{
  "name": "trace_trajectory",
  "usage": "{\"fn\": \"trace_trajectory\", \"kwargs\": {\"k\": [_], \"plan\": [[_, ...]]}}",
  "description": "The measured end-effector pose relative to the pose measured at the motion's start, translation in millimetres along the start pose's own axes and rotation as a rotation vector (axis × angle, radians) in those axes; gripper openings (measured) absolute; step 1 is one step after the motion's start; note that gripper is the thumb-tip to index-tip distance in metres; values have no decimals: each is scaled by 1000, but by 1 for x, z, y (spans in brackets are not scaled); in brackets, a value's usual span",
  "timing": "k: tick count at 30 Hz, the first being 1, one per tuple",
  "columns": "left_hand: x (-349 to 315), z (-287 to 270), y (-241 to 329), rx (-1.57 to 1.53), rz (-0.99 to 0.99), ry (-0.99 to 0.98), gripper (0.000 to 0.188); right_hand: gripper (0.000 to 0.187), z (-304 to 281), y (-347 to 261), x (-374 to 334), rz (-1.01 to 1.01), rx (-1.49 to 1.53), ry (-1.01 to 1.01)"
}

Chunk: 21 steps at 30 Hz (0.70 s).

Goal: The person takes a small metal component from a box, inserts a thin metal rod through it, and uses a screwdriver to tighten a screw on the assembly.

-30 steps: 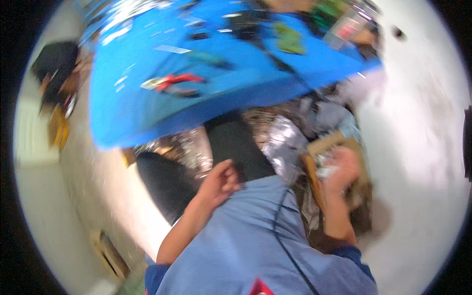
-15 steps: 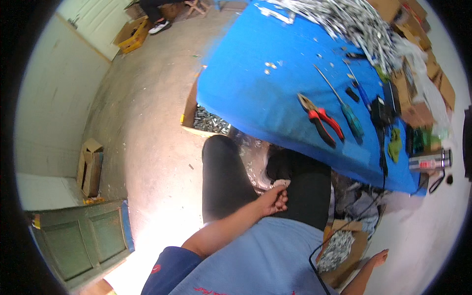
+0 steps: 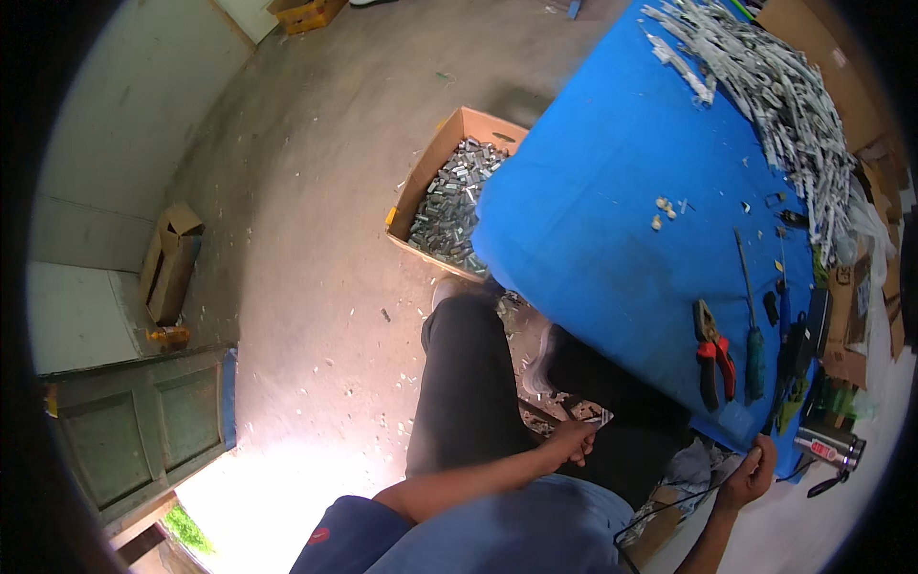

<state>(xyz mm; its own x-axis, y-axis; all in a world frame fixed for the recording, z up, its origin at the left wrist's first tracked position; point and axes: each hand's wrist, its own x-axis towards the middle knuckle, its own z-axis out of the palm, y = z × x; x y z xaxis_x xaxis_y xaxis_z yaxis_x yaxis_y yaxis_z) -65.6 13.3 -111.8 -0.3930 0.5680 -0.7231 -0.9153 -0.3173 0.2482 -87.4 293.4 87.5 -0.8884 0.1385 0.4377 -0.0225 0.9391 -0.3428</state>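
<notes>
Over my lap, my left hand (image 3: 572,444) is closed, pinching a small pale, silvery piece (image 3: 603,418) whose kind I cannot make out. My right hand (image 3: 749,475) is at the near right corner of the blue-covered table (image 3: 593,191), fingers closed where a black cable (image 3: 684,499) meets it. That cable runs across my lap side toward the tools on the table. Closest to this hand on the cloth lie red-and-black pliers (image 3: 713,356), a teal-handled screwdriver (image 3: 754,359) and a dark, narrow device (image 3: 794,349).
Thin silvery strips (image 3: 775,86) are heaped at the table's far right. A carton (image 3: 421,196) full of small metal pieces stands on the floor by the table. A steel flask (image 3: 830,448) is beyond the right corner. Another carton (image 3: 170,273) stands near the left wall.
My view has swung left and down, showing more of the carton of metal pieces. My right hand has come up from low at the right to the table corner and the cable. My left hand keeps its pinch.
</notes>
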Motion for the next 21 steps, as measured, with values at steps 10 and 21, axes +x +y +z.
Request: {"fn": "trace_trajectory", "kwargs": {"k": [10, 21], "plan": [[3, -22, 0, 105, 200, -148, 25, 16, 96, -138, 80, -416, 194, -327], [-3, -18, 13, 5, -78, -108, 31, 14, 120, -151, 83, -585, -24, -298]]}}
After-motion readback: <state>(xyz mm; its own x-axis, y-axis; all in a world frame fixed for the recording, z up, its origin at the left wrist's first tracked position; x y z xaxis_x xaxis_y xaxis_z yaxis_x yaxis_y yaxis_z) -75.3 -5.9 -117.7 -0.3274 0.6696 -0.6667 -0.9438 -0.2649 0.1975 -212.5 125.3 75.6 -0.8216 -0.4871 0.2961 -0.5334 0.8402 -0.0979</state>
